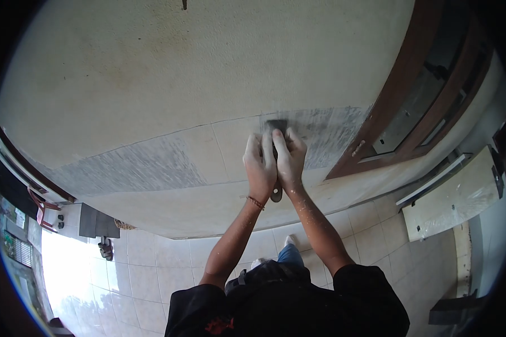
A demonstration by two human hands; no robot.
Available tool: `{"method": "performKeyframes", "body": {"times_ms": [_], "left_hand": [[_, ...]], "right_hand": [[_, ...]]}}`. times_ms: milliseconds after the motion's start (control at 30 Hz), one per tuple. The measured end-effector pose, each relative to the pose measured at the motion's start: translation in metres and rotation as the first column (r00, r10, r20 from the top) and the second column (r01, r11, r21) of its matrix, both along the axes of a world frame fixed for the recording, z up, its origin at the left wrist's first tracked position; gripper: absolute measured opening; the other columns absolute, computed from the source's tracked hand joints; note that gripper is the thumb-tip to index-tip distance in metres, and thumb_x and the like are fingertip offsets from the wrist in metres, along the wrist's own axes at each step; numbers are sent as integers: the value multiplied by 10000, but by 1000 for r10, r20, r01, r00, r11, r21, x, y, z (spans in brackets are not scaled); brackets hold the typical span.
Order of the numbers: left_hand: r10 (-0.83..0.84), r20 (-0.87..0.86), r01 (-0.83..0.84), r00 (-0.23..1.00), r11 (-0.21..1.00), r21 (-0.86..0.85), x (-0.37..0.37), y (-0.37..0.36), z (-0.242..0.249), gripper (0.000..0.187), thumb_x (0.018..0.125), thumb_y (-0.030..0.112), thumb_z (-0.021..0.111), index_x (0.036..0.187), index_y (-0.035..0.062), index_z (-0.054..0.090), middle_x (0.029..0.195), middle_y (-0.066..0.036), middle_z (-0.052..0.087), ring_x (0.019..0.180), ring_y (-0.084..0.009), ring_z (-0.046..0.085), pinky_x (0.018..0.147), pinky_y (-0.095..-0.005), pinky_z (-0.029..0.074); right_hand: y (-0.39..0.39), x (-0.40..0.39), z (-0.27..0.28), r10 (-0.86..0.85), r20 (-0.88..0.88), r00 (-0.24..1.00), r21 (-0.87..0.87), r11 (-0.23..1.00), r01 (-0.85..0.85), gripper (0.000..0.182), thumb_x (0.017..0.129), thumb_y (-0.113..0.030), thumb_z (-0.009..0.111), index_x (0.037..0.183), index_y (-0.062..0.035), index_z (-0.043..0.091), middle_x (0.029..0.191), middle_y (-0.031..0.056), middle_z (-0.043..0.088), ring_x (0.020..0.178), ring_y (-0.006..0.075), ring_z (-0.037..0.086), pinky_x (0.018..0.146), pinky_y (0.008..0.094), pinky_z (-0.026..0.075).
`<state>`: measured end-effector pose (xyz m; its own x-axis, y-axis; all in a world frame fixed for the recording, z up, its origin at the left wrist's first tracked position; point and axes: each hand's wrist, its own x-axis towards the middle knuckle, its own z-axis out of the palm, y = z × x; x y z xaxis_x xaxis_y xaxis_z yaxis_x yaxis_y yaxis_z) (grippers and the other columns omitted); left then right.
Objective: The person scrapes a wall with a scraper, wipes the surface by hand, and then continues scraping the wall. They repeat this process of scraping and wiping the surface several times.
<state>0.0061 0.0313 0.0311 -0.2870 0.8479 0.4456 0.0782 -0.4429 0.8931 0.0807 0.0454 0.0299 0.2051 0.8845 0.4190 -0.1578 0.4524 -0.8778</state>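
Both my hands are wrapped round a dark-handled scraper (pixel 276 195), its holed handle end showing below my wrists. Its dark blade (pixel 276 124) points up and meets the wall, beside a scraped grey patch (pixel 329 132). My left hand (pixel 260 163) grips from the left, with a beaded bracelet on that wrist. From the right my right hand (pixel 290 157) closes on the same tool, its fingers near the blade. White dust coats both hands, and pale flecks dot the forearms. Most of the handle is hidden by my fingers.
A second scraped grey band (pixel 135 168) lies left along the cream wall (pixel 208 73). To the right is a brown-framed window (pixel 371 135). A plastic-wrapped panel (pixel 452 196) leans at far right. Sandals (pixel 105 248) lie on the tiled floor (pixel 152 275) by a grey step (pixel 98 222).
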Motion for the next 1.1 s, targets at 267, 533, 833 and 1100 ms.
{"method": "performKeyframes", "body": {"times_ms": [267, 533, 833, 1100], "left_hand": [[-31, 75, 31, 997, 999, 7, 1, -5, 10, 221, 997, 143, 527, 844, -14, 498, 660, -5, 472, 656, -45, 406, 534, -258, 353], [13, 43, -11, 999, 999, -42, 0, -12, -48, 225, 1001, 150, 514, 845, -13, 517, 704, -13, 495, 698, -57, 445, 577, -253, 382], [29, -29, -29, 999, 999, 17, -7, -8, -47, 222, 985, 138, 529, 837, -25, 497, 665, -76, 470, 674, -84, 407, 571, -299, 389], [-22, 50, 20, 999, 999, 41, -3, -4, 18, 239, 980, 128, 533, 823, -44, 478, 617, -128, 442, 619, -96, 383, 519, -319, 367]], "right_hand": [[0, -3, 7, -15, -19, 1000, 4, 1000, 15, 321, 966, -109, 577, 689, -49, 427, 618, -58, 447, 600, 14, 392, 497, 226, 334], [-14, -12, -42, -108, 16, 994, -85, 990, 109, 325, 957, -106, 593, 678, -46, 439, 625, -55, 457, 621, 16, 385, 514, 231, 338], [-1, -15, -56, -92, -1, 996, 23, 995, 92, 306, 968, -116, 577, 707, -43, 435, 647, -50, 440, 635, 23, 388, 528, 233, 337], [-2, -13, 26, -72, -28, 997, 38, 997, 73, 354, 965, -127, 577, 670, -47, 399, 596, -45, 425, 601, 24, 361, 495, 246, 312]]}}
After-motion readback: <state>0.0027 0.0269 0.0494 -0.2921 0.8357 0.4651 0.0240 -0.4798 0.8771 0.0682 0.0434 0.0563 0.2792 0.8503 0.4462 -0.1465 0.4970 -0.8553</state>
